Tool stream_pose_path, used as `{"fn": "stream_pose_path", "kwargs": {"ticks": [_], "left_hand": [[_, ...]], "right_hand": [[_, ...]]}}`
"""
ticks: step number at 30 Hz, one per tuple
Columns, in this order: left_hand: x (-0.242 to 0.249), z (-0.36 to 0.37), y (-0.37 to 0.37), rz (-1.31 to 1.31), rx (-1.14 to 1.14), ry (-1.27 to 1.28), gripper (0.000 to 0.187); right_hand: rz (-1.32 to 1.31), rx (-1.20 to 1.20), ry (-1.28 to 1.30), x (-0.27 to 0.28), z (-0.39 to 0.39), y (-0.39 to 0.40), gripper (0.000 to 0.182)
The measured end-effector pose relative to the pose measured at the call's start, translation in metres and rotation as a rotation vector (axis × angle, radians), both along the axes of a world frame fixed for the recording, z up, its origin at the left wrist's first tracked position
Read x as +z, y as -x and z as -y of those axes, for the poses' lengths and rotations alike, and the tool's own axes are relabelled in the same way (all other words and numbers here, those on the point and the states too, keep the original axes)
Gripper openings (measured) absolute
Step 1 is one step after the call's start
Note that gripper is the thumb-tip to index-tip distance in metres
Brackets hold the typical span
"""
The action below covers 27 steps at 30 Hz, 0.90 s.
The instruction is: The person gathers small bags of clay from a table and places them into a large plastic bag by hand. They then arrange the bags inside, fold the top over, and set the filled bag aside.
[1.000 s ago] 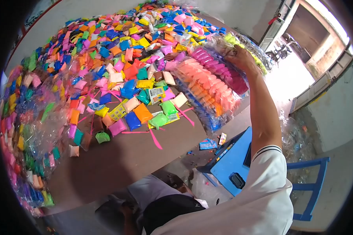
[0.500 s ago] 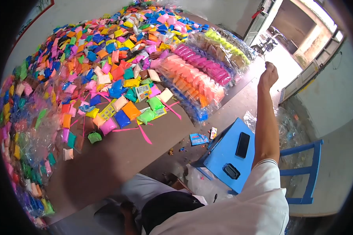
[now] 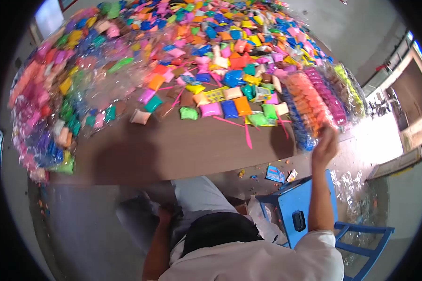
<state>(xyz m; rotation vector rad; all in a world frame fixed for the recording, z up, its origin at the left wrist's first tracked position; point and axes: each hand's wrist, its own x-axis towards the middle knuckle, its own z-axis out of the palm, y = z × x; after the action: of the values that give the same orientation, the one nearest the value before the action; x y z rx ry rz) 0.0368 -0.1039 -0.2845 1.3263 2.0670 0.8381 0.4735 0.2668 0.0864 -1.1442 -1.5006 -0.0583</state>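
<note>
My right hand (image 3: 325, 144) is raised over the table's right front corner, in front of the long clear bags of orange packets (image 3: 305, 96) and blue packets (image 3: 301, 126). Its fingers are smeared by motion, so whether they hold anything does not show. Low in my lap, my left hand (image 3: 170, 213) is in shadow beside the grey trousers (image 3: 201, 194), its fingers too dark to read. Small coloured packets, among them a blue one (image 3: 230, 109) and a green one (image 3: 188, 113), lie near pink ribbons (image 3: 248, 136) on the brown table (image 3: 197, 154).
A blue stool (image 3: 290, 206) with a black case (image 3: 298, 220) stands at the right, beside a blue chair (image 3: 365, 250). Clear wrappers (image 3: 356, 192) lie on the floor. A large heap of packets (image 3: 211, 33) covers the table's back. The doorway is at far right.
The view has swung left. My right hand has come down from beside the doorway to the bagged packets. My left hand now shows more clearly in my lap.
</note>
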Motion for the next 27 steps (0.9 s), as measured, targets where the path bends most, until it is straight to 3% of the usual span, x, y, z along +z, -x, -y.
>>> {"fn": "stream_pose_path", "kwargs": {"ticks": [1,2,3,5,6,8,11,14,18,20,21,23,24,25,26,27], "left_hand": [[-0.028,0.004,0.002,-0.063,-0.021,-0.131,0.025],[-0.031,0.009,0.003,-0.007,0.038,-0.144,0.026],[-0.034,0.013,0.004,0.049,0.098,-0.16,0.026],[-0.001,0.004,-0.003,0.408,0.37,0.043,0.028],[0.008,0.003,-0.004,0.389,0.404,0.034,0.028],[0.024,0.003,-0.004,0.347,0.481,0.009,0.029],[0.078,-0.002,-0.012,0.709,0.604,-0.104,0.028],[0.166,-0.023,-0.029,1.139,0.626,-0.228,0.026],[0.237,-0.069,-0.045,1.337,0.306,-0.396,0.024],[0.286,-0.095,-0.074,0.68,0.121,-0.305,0.025],[0.24,-0.113,-0.084,1.088,-0.079,-0.457,0.033],[0.231,-0.139,-0.117,1.293,-0.326,-0.299,0.045],[0.27,-0.135,-0.141,1.261,-0.372,-0.109,0.048],[0.309,-0.131,-0.165,1.214,-0.428,0.078,0.05],[0.323,-0.128,-0.182,1.344,-0.517,0.175,0.052],[0.318,-0.137,-0.197,1.891,-0.707,0.259,0.052]], "right_hand": [[0.042,0.155,0.11,-0.013,0.026,0.03,0.027],[0.067,0.376,0.154,-0.039,0.039,0.051,0.022],[0.028,0.443,0.175,-0.053,0.062,0.087,0.019],[0.004,0.661,0.466,-0.09,0.105,0.137,0.019],[0.025,0.869,0.57,-0.089,0.123,0.157,0.017],[0.111,1.064,0.595,-0.085,0.158,0.186,0.016],[0.159,1.242,0.692,-0.067,0.186,0.208,0.015],[0.064,1.243,0.525,-0.053,0.187,0.224,0.011],[-0.017,1.262,0.451,-0.029,0.193,0.239,0.006],[-0.059,1.295,0.414,-0.011,0.201,0.247,0.007],[-0.075,1.313,0.394,0.001,0.208,0.252,0.008],[-0.116,1.414,0.312,0.025,0.223,0.264,0.014],[-0.138,1.497,0.249,0.037,0.232,0.273,0.019],[-0.27,1.703,0.018,0.052,0.244,0.288,0.027],[-0.298,1.762,-0.063,0.065,0.268,0.291,0.024],[-0.324,1.824,-0.145,0.079,0.292,0.295,0.024]]}}
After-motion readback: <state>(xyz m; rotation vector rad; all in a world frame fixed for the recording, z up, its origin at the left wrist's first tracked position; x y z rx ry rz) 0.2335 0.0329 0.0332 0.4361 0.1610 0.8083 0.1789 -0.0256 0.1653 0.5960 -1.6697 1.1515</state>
